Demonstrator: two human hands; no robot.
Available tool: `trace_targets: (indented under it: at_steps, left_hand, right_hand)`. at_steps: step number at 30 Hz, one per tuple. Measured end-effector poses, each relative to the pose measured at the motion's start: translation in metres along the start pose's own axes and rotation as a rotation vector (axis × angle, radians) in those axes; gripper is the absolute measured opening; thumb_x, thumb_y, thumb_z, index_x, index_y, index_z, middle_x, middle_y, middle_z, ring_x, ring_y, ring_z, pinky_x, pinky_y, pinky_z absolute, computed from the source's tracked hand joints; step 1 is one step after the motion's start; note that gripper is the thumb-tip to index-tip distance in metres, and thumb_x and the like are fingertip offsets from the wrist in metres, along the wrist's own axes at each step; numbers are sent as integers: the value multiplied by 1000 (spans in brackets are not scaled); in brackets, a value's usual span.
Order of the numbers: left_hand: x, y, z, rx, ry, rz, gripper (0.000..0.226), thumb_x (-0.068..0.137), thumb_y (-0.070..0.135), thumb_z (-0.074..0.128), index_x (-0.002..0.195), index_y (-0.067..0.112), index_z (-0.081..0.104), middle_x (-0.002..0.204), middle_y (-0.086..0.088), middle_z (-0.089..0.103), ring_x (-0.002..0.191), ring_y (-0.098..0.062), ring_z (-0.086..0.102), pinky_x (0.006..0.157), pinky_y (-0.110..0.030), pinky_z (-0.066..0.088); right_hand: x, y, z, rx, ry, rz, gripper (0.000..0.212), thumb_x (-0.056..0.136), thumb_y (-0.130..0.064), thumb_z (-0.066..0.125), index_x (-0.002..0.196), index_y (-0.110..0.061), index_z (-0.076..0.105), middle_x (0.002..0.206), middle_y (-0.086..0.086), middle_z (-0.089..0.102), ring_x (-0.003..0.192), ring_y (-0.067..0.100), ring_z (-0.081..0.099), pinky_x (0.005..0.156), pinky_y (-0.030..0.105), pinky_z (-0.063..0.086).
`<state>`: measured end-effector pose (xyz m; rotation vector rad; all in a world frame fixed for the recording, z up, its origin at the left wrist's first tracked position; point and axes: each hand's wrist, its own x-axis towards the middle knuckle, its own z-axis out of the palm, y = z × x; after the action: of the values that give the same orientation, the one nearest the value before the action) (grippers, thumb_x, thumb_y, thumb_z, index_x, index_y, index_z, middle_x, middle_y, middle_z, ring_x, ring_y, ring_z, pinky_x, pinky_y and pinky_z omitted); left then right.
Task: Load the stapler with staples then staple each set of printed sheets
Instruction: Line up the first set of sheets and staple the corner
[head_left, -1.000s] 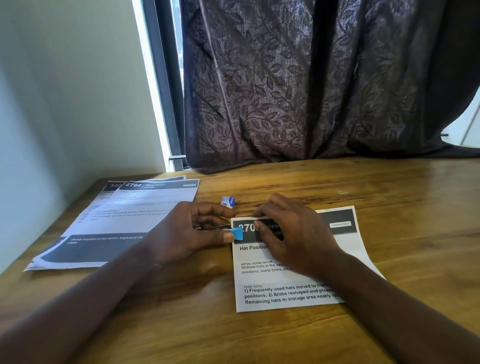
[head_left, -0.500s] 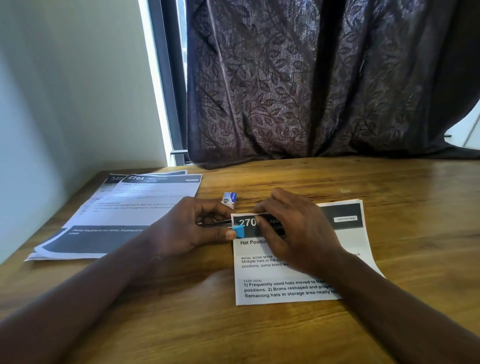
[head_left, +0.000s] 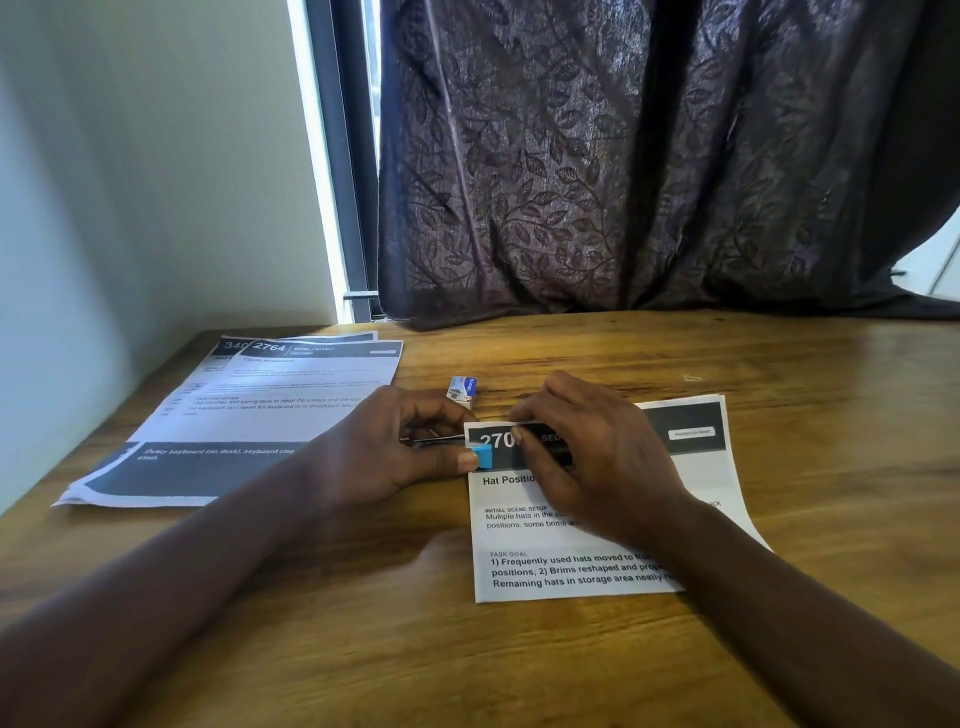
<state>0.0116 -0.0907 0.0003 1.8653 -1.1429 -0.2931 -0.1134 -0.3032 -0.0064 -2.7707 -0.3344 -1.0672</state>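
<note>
A small stapler (head_left: 484, 456) with a blue end and a thin metal part lies at the top left corner of a printed sheet set (head_left: 597, 566) headed "270". My left hand (head_left: 395, 452) pinches its blue end between thumb and fingers. My right hand (head_left: 587, 457) is closed over the rest of the stapler, hiding most of it and the middle of the page. A small staple box (head_left: 461, 388) lies on the table just beyond my hands. Two more printed sets (head_left: 270, 405) lie overlapped at the left.
The wooden table (head_left: 519, 665) runs up to a white wall on the left and a dark leaf-patterned curtain (head_left: 649, 166) at the back. A window frame (head_left: 348, 156) shows between them.
Both hands stay at the sheet's top left corner on the stapler. Only the view has shifted slightly.
</note>
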Motion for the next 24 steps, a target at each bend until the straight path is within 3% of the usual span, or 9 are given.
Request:
trace_targets:
  at_steps: [12,16,19,24]
  left_hand:
    - [1,-2,2,59,-15,11,53,78,58,73,116,21,74,111,5,77,107,-18,72,94,-51,57]
    - [1,-4,6,39,3,18,39,84,44,74,111,16,76,106,-3,78,102,-27,72,91,-52,57]
    - [1,-5,7,83,22,0,44,81,53,72,112,22,76,105,5,78,102,-18,73,92,-50,58]
    - [3,-5,7,54,42,6,38,81,42,76,109,16,77,104,-2,78,101,-24,73,92,-49,58]
  right_hand:
    - [-1,0,0,11,4,-9,19,95,-31,58,106,-20,69,92,-6,58,79,9,53,68,32,49]
    - [0,0,0,7,5,-3,18,95,-32,58,105,-21,69,92,-7,57,79,9,54,68,33,49]
    - [0,0,0,7,-3,-11,19,95,-32,58,105,-21,69,92,-7,58,80,9,54,69,33,49]
    - [-1,1,1,6,-13,13,18,94,-32,61,106,-21,69,93,-8,58,80,9,54,70,28,46]
